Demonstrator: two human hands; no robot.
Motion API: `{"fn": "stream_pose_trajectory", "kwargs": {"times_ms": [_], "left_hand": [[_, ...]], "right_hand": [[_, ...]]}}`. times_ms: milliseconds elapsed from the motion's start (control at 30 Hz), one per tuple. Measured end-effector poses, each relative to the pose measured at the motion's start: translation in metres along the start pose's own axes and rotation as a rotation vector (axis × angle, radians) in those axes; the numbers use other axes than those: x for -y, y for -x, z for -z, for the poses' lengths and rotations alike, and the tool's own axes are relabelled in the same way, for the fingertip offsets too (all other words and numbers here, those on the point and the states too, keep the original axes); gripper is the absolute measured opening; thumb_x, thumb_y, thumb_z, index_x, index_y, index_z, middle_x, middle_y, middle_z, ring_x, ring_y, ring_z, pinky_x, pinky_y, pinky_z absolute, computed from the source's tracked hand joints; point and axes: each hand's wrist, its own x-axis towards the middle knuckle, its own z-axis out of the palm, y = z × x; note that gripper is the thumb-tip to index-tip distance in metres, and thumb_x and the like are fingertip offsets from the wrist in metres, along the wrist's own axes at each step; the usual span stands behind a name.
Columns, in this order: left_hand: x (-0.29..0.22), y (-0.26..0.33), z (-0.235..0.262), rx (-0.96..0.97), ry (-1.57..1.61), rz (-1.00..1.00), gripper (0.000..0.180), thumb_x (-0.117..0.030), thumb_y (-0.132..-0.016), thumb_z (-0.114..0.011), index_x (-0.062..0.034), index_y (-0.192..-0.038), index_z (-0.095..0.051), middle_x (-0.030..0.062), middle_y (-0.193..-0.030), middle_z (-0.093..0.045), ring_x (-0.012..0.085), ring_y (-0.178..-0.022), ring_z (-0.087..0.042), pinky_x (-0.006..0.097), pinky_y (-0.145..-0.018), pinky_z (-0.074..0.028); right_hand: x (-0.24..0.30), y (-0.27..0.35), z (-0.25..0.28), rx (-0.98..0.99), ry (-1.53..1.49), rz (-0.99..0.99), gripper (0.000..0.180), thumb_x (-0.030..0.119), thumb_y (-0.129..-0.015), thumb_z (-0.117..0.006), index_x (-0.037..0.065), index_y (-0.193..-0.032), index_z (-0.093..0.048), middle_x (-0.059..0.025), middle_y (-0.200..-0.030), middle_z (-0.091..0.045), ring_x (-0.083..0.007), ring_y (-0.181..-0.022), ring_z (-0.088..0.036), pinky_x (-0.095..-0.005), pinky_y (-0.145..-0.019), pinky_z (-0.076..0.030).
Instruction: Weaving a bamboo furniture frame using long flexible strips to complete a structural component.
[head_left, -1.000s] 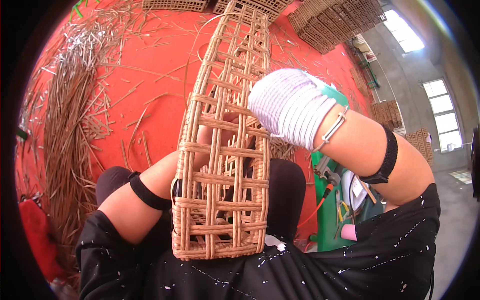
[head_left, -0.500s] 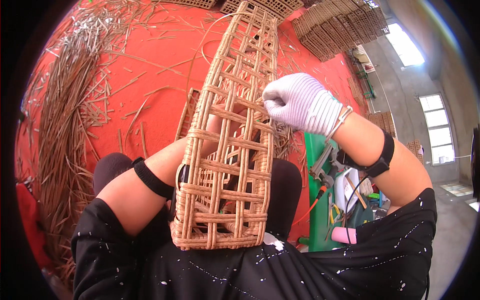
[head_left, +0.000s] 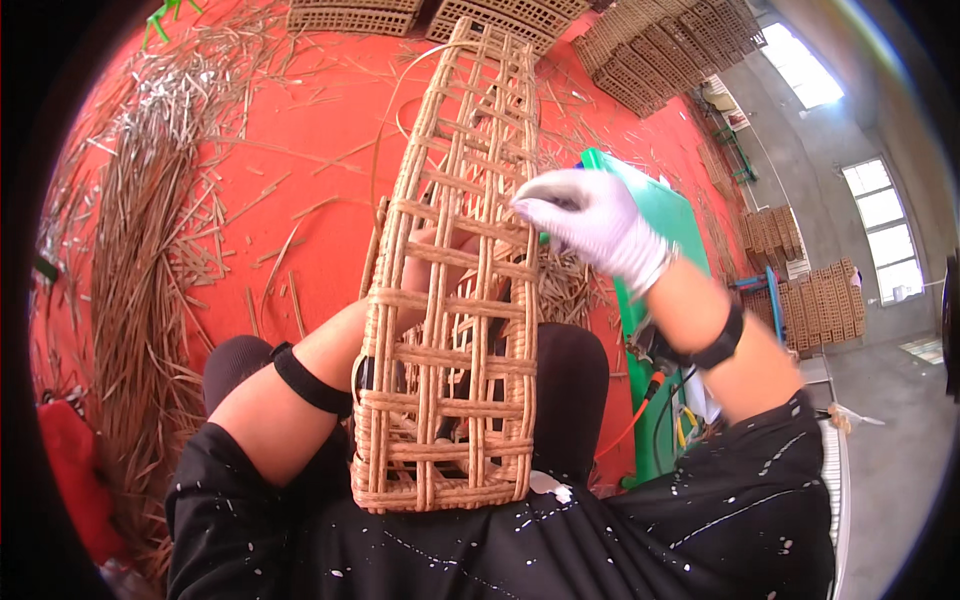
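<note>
A long, box-shaped frame point(head_left: 430, 405) of woven tan rattan-like strands slants away from my lap, its near end against my black shirt. My left forearm passes behind its left side. Through the lattice gaps shows part of my bare left hand point(head_left: 440, 262), its fingertips mostly hidden by the strands. My right hand point(head_left: 600, 218), in a white striped glove, is at the frame's right edge, about midway along. Its thumb and fingers are pinched together; whatever is between them is too small to make out. A thin loose strand point(head_left: 376, 170) curves out from the frame's far left.
A green bench point(head_left: 685, 225) stands at my right, with an orange hose point(head_left: 628, 428) beside it. Heaped strips point(head_left: 145, 270) lie on the red floor point(head_left: 300, 110) to the left. Stacked woven panels point(head_left: 670, 55) stand at the far right, more point(head_left: 825, 305) by the wall.
My right hand has turned and shifted slightly down beside the frame, from a curled fist to a pinch with fingertips toward the frame's edge. The view has shifted, revealing more of the green bench.
</note>
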Motion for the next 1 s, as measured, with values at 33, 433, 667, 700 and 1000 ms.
{"fn": "stream_pose_trajectory", "kwargs": {"times_ms": [33,433,667,700,1000], "left_hand": [[-0.001,-0.001,-0.001,0.001,-0.031,0.015,0.045,-0.041,-0.092,-0.045,-0.0045,-0.118,-0.050,0.0084,-0.112,-0.056,0.0179,-0.101,-0.054,0.034,-0.084,-0.047],[0.007,0.002,-0.003,-0.263,-0.590,0.059,0.046,-0.044,-0.092,-0.045,-0.0041,-0.113,-0.052,0.0053,-0.103,-0.056,0.0148,-0.094,-0.053,0.031,-0.080,-0.046],[0.010,-0.001,0.003,-0.201,-0.932,0.024,0.039,-0.033,-0.095,-0.044,-0.0020,-0.116,-0.049,0.0092,-0.106,-0.056,0.0168,-0.095,-0.057,0.032,-0.079,-0.048],[0.009,-0.001,0.006,-0.241,-0.767,0.074,0.035,-0.029,-0.095,-0.045,-0.0009,-0.114,-0.052,0.0092,-0.105,-0.058,0.0170,-0.094,-0.057,0.033,-0.078,-0.048],[0.010,0.001,0.003,-0.250,-0.522,0.098,0.035,-0.030,-0.095,-0.045,-0.0015,-0.114,-0.053,0.0092,-0.104,-0.058,0.0174,-0.094,-0.057,0.033,-0.080,-0.047]], "right_hand": [[-0.013,0.012,-0.007,-0.235,0.145,0.232,0.015,0.013,-0.084,-0.063,0.003,-0.095,-0.065,-0.0010,-0.075,-0.061,-0.0050,-0.056,-0.054,-0.0190,-0.050,-0.043],[-0.028,0.051,-0.018,-0.513,0.176,0.281,0.013,0.010,-0.077,-0.067,0.004,-0.089,-0.066,-0.0104,-0.080,-0.065,-0.0214,-0.069,-0.063,-0.0290,-0.063,-0.049],[-0.024,0.046,0.000,-0.302,0.257,0.181,0.017,0.015,-0.078,-0.067,0.003,-0.090,-0.067,-0.0105,-0.079,-0.066,-0.0185,-0.069,-0.063,-0.0270,-0.064,-0.049],[-0.020,0.044,0.000,-0.289,0.293,0.186,0.018,0.015,-0.078,-0.068,0.003,-0.091,-0.067,-0.0104,-0.080,-0.066,-0.0182,-0.069,-0.063,-0.0264,-0.064,-0.050],[-0.041,0.042,-0.022,-0.390,0.121,0.234,0.016,0.009,-0.082,-0.062,0.002,-0.095,-0.058,-0.0054,-0.082,-0.059,-0.0133,-0.071,-0.062,-0.0252,-0.065,-0.050]]}}
